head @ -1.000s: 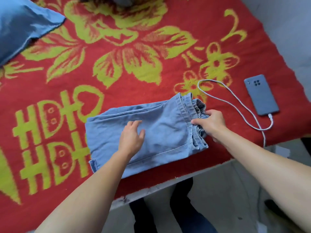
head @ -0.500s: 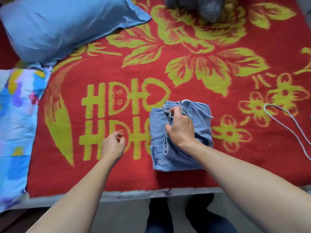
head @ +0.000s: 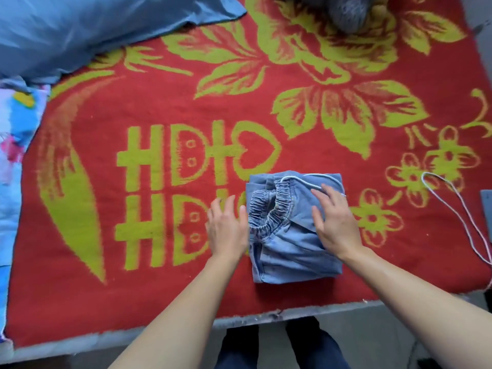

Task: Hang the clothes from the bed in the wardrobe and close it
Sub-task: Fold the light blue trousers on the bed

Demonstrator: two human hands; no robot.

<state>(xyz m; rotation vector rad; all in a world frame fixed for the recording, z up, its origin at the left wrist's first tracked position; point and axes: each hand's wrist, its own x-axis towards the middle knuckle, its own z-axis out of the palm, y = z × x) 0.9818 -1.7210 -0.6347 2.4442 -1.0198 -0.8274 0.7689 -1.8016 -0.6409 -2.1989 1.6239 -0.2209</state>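
Light blue jeans (head: 290, 243) lie folded into a compact square on the red and yellow blanket (head: 159, 235) near the bed's front edge, elastic waistband and white drawstring on top. My right hand (head: 334, 222) rests flat on the right half of the bundle, fingers straight. At the bundle's left edge is my left hand (head: 226, 230), fingers straight, thumb touching the waistband. The wardrobe is out of view.
A blue pillow (head: 93, 27) fills the upper left, a patterned quilt (head: 13, 161) the left edge. A grey garment (head: 348, 12) lies at the top. A white cable (head: 458, 203) loops at the right. Below the bed edge (head: 266, 315) are my legs and the floor.
The jeans went from half-folded to a square bundle. My right hand let go of the waistband and now lies flat on it; my left hand moved to the bundle's left edge.
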